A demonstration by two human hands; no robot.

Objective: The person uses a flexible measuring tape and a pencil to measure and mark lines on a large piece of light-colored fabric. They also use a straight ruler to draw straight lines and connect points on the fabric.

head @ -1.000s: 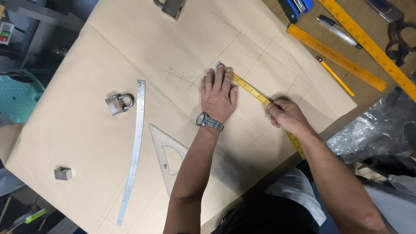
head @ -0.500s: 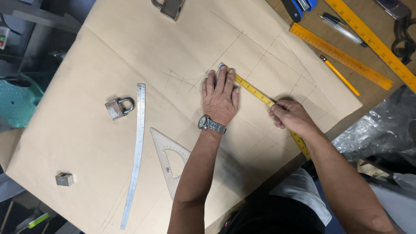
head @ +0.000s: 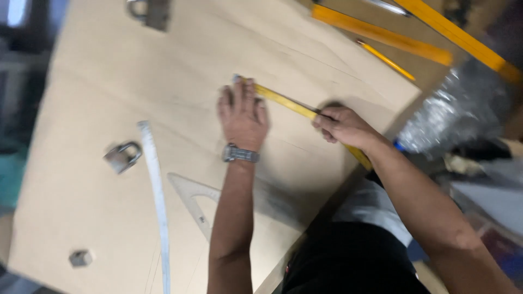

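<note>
A large sheet of brown paper covers the table. My left hand, a watch on its wrist, lies flat on the paper with its fingers pressing the far end of a yellow ruler. My right hand is closed around a thin pencil whose tip rests along the ruler's edge. The ruler runs slantwise under my right hand toward the paper's near edge. The frame is blurred by motion.
A clear set square and a long curved ruler lie left of my left arm. Two padlocks and a small metal nut weigh the paper down. Yellow rulers and a pencil lie beyond the sheet. Crinkled plastic sits right.
The view has shifted and blurred as my head moved. Both hands stay on the yellow ruler in about the same pose.
</note>
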